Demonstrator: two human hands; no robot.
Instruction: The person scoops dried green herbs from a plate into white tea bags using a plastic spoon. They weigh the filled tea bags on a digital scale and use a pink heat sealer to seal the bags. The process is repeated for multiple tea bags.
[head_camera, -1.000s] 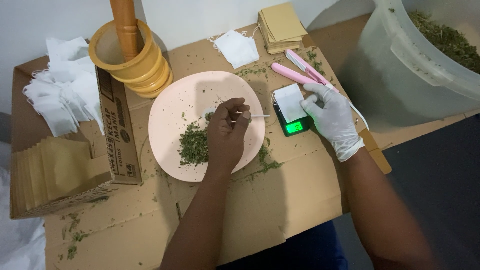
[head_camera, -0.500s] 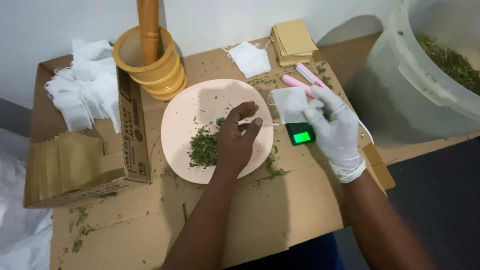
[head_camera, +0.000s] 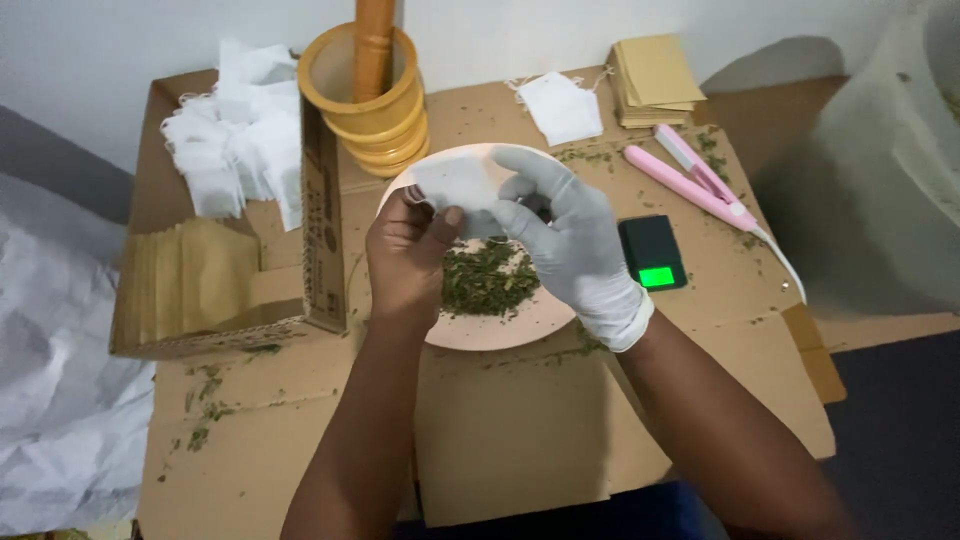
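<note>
Both hands hold a small white filter bag above a pale pink plate. My bare left hand pinches the bag's left side. My right hand, in a white glove, grips its right side. A heap of dried green herb lies on the plate under the hands. To the right of the plate a small black pocket scale shows a lit green display, and its pan is bare.
A yellow mortar with a wooden pestle stands behind the plate. White bags and brown sachets fill an open cardboard box. A pink sealer, another white bag, stacked brown envelopes and a translucent tub sit right.
My right hand lifted the white bag off the scale and carried it left over the plate. My left hand came up and took hold of it. The thin white stick is out of sight.
</note>
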